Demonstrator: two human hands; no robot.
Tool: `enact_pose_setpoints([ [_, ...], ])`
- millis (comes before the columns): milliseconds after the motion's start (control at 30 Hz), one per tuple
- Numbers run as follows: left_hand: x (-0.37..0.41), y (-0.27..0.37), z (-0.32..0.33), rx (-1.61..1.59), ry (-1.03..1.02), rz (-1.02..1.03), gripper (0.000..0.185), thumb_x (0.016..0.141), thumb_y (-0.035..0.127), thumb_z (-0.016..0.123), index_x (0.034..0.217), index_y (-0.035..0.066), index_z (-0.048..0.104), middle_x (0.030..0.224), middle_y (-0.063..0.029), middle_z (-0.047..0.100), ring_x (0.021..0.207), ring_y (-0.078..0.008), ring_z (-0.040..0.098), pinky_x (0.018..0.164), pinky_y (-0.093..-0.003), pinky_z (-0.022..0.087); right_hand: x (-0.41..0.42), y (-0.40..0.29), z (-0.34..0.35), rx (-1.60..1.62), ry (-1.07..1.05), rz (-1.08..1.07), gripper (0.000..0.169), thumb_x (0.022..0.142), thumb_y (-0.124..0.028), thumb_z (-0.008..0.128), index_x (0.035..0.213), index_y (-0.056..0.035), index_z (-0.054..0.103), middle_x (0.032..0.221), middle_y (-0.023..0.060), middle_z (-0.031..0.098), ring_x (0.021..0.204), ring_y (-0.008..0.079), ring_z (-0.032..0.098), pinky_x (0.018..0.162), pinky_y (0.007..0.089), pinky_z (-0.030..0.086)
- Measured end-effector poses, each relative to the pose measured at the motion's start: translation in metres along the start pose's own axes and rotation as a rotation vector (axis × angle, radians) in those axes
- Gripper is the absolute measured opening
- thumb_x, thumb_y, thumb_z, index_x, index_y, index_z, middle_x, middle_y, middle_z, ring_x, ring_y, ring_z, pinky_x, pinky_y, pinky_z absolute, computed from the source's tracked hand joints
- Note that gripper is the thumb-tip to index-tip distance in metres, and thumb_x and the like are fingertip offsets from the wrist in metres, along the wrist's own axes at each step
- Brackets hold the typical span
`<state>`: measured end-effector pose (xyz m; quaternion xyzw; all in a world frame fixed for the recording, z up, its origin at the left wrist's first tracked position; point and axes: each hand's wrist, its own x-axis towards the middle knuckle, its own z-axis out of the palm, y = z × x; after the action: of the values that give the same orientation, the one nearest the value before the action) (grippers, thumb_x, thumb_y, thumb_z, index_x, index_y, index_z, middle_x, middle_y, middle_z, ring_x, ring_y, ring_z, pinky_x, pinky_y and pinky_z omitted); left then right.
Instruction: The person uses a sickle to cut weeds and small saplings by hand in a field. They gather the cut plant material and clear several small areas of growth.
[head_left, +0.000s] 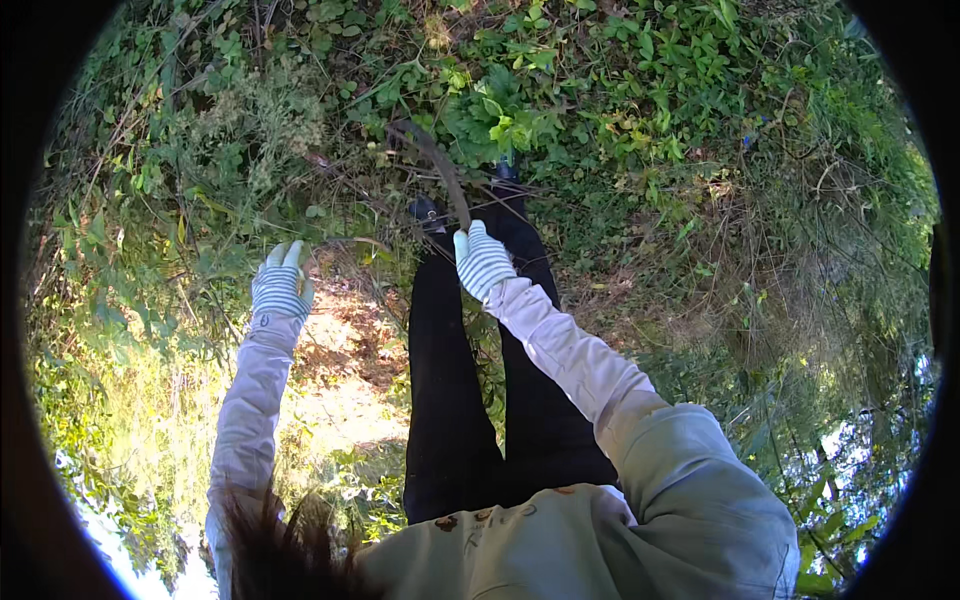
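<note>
My right hand, in a pale glove with dark stripes, is closed around the lower end of a curved, dull brown sickle. The handle is hidden in the glove. From the fist, the blade rises and bends left, its tip among thin stems in front of my shoes. My left hand, in a matching striped glove, is off to the left beside leafy weeds. Its fingers are stretched out and slightly apart, and I see nothing held in it. A thin, bent stem lies just right of its fingertips.
Dry twigs cross over my dark shoes and lower legs. A broad-leaved plant grows just beyond my feet. Sunlit brown litter lies left of my legs, and tangled dry stalks stand to the right.
</note>
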<state>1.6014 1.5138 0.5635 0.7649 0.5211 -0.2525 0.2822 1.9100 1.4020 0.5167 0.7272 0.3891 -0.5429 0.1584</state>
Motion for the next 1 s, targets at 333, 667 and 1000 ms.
enact_pose_setpoints([
  [333,-0.018,0.103,0.059,-0.126,-0.129,0.258,0.052,0.07,0.013,0.064,0.119,0.008,0.049,0.119,-0.0186,0.049,0.106,-0.0355,0.05,0.092,-0.0417,0.041,0.14,0.056,-0.228,-0.277,0.412,0.242,0.048,0.091,-0.042,0.031,0.114,-0.006,0.052,0.108,0.0138,0.06,0.099,0.0268,0.058,0.088,0.0354,0.042],
  [667,-0.147,0.191,0.154,-0.343,-0.353,0.591,0.051,0.071,0.02,0.061,0.119,0.009,0.05,0.113,-0.0148,0.05,0.103,-0.0328,0.049,0.092,-0.0441,0.039,-0.113,0.428,0.045,-0.062,0.01,0.841,0.041,0.091,-0.039,0.036,0.11,-0.0049,0.052,0.104,0.017,0.06,0.093,0.0318,0.058,0.078,0.0388,0.045],
  [1000,-0.161,0.262,0.148,-0.364,-0.076,0.162,0.045,0.075,0.022,0.06,0.117,0.01,0.051,0.111,-0.0145,0.054,0.1,-0.0326,0.052,0.087,-0.0428,0.042,-0.055,0.31,-0.066,0.069,0.392,0.241,0.037,0.092,-0.035,0.044,0.101,-0.0001,0.053,0.084,0.0209,0.061,0.072,0.0356,0.055,0.063,0.0396,0.045],
])
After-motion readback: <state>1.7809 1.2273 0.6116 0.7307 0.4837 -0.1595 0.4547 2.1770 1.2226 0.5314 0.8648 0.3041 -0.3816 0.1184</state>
